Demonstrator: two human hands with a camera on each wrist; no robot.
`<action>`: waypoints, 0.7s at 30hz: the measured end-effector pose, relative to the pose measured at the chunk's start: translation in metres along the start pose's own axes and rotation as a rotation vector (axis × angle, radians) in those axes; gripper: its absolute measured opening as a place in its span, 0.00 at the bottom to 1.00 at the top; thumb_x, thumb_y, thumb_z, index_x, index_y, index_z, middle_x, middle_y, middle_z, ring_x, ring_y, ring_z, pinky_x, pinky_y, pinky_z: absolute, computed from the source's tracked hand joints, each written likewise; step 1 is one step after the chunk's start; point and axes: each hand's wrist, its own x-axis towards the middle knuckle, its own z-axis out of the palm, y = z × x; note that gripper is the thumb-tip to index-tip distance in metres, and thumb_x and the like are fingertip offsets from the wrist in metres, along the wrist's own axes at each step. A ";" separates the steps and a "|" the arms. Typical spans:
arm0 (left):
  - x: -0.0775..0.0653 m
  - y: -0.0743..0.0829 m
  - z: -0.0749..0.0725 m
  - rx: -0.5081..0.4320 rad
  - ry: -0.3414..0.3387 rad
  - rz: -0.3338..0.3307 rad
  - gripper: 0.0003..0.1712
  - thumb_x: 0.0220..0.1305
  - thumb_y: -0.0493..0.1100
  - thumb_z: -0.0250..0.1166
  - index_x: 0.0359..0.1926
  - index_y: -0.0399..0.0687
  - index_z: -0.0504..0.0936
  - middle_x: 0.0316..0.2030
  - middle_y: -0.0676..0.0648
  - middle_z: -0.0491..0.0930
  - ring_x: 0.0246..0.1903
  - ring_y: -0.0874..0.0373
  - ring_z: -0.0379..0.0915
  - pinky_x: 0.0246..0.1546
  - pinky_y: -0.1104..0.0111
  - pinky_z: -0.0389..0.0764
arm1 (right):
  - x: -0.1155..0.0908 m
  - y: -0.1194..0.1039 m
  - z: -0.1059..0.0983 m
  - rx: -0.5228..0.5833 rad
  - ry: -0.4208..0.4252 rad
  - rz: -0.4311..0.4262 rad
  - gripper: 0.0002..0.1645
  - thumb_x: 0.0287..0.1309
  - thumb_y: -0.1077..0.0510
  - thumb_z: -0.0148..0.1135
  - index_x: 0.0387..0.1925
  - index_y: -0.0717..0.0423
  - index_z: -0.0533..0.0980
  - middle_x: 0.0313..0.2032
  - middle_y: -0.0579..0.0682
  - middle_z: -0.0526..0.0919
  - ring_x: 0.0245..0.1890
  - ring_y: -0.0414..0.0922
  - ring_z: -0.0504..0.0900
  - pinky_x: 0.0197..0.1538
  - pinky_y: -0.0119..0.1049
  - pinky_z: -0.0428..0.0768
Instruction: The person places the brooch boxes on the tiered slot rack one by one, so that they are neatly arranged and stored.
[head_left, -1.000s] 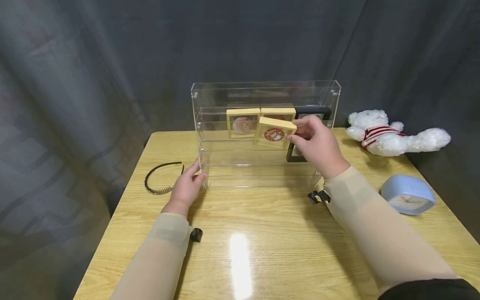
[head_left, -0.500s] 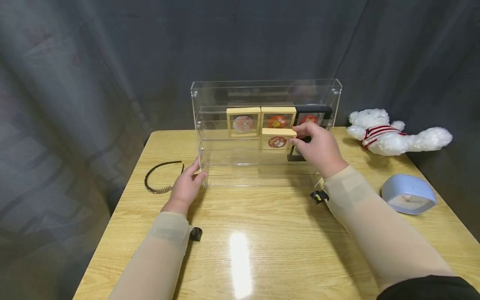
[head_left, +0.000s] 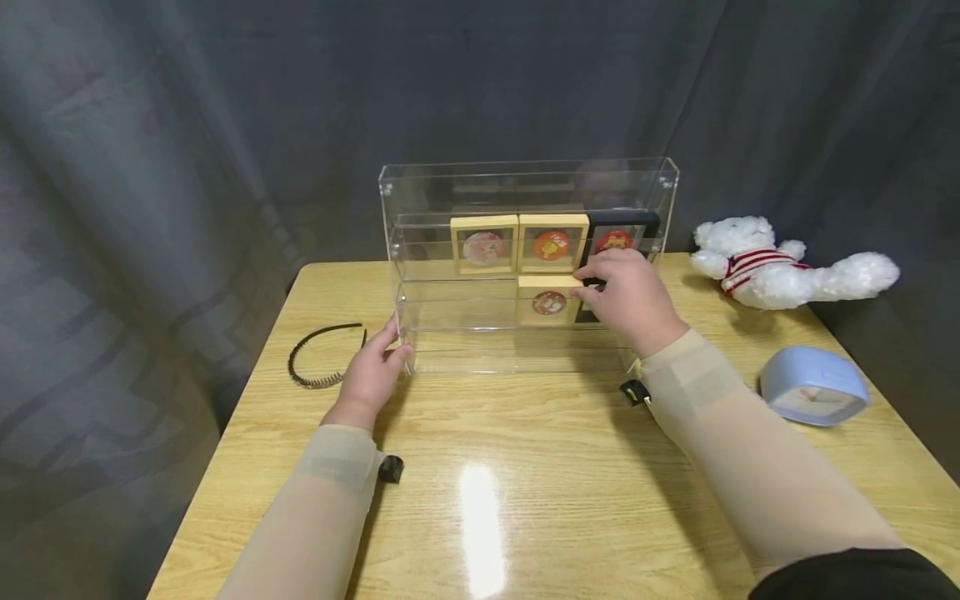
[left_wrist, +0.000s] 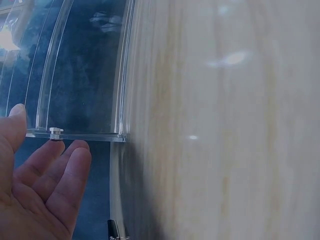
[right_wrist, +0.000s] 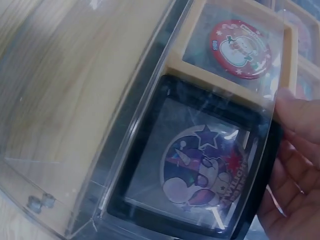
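A clear acrylic display rack [head_left: 457, 350] with stepped tiers stands on the table. My left hand [head_left: 373, 373] holds its left end, and in the left wrist view the fingertips [left_wrist: 80, 155] rest by the side panel's bolt. My right hand [head_left: 630, 298] pinches the upper right corner of a light wooden badge frame [head_left: 531, 310], upright in a lower tier. This frame shows a red snowman badge [right_wrist: 242, 50]. Right beside it is a black frame [right_wrist: 142, 155] with a unicorn badge, mostly hidden by my hand in the head view.
On the tier above stand two light frames [head_left: 483, 268] [head_left: 552, 268] and another black frame [head_left: 626, 218]. A dark headband [head_left: 318, 382] lies left of the rack. To the right are a white plush toy [head_left: 780, 279] and a blue clock [head_left: 813, 375]. Curtains [head_left: 480, 83] hang behind.
My right hand has lowered the wooden snowman frame from in front of the upper row into the lower tier, straightening it. The left hand has stayed at the rack's end.
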 end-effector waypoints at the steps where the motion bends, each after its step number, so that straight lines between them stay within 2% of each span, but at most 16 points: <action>1: 0.000 0.000 0.000 -0.002 0.003 0.001 0.36 0.75 0.53 0.56 0.74 0.84 0.49 0.72 0.48 0.61 0.62 0.45 0.68 0.58 0.47 0.72 | 0.000 -0.001 -0.001 -0.004 -0.001 0.001 0.14 0.58 0.56 0.72 0.44 0.58 0.86 0.45 0.57 0.85 0.55 0.57 0.75 0.64 0.52 0.65; 7: 0.000 0.000 0.001 0.003 0.006 0.000 0.36 0.75 0.53 0.56 0.74 0.84 0.50 0.72 0.48 0.62 0.62 0.45 0.69 0.58 0.47 0.72 | -0.009 0.000 -0.006 0.047 -0.001 0.017 0.18 0.59 0.56 0.72 0.50 0.57 0.85 0.49 0.57 0.83 0.55 0.58 0.73 0.62 0.53 0.66; 16: 0.000 0.000 0.002 0.010 0.004 0.002 0.36 0.75 0.54 0.56 0.75 0.83 0.49 0.73 0.48 0.60 0.62 0.45 0.68 0.58 0.47 0.72 | -0.050 0.020 -0.041 0.187 0.144 0.086 0.35 0.62 0.49 0.69 0.69 0.48 0.71 0.60 0.57 0.76 0.61 0.59 0.69 0.62 0.59 0.64; 19: 0.000 0.000 0.002 0.013 0.010 0.000 0.36 0.75 0.53 0.56 0.75 0.81 0.49 0.73 0.47 0.60 0.63 0.44 0.68 0.58 0.47 0.72 | -0.064 0.029 -0.050 0.208 0.105 0.146 0.42 0.63 0.47 0.68 0.74 0.49 0.63 0.62 0.61 0.73 0.63 0.62 0.67 0.62 0.63 0.63; 21: 0.000 -0.001 0.001 0.014 0.013 0.001 0.36 0.75 0.54 0.56 0.75 0.81 0.49 0.72 0.47 0.61 0.63 0.44 0.68 0.58 0.47 0.72 | -0.071 0.037 -0.051 0.211 0.049 0.193 0.47 0.62 0.44 0.68 0.76 0.52 0.58 0.64 0.64 0.70 0.63 0.64 0.65 0.61 0.64 0.62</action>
